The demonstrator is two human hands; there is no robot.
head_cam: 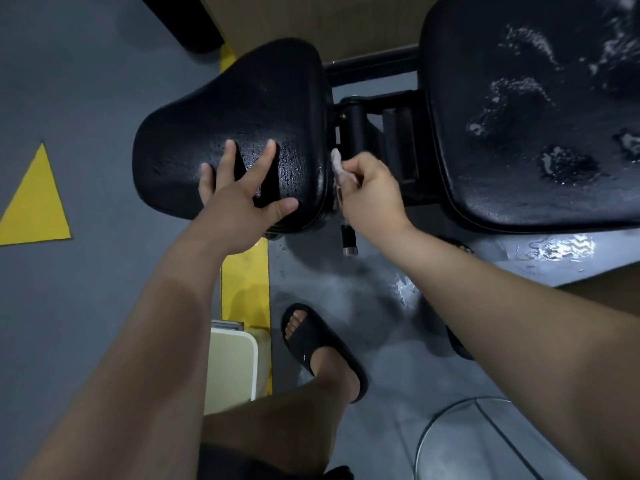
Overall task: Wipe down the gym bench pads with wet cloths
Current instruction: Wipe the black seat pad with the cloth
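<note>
The left hand (239,199) lies open on the seat pad (242,105), its fingers straight and spread wide and its palm over the pad's near edge. Just to its right, the right hand (370,195) is curled around a pale wet cloth (336,168) and holds it against the seat pad's right side edge, in the gap between the two pads. The seat pad is black and its top is beaded with water. Across the gap lies the larger back pad (536,188), also black, streaked with whitish foam and wet patches. The black metal frame (374,72) joins the two pads, and a black pull pin (347,239) with a silvery tip shows just below the right hand.

Farther down is the grey floor (86,98). A yellow stripe (246,275) runs under the seat pad, and a yellow triangle (34,202) lies well to the left. A shining wet patch (557,249) sits below the back pad's near edge. A foot in a black sandal (322,348) stands between the arms, beside a cream box (232,362) near the stripe.
</note>
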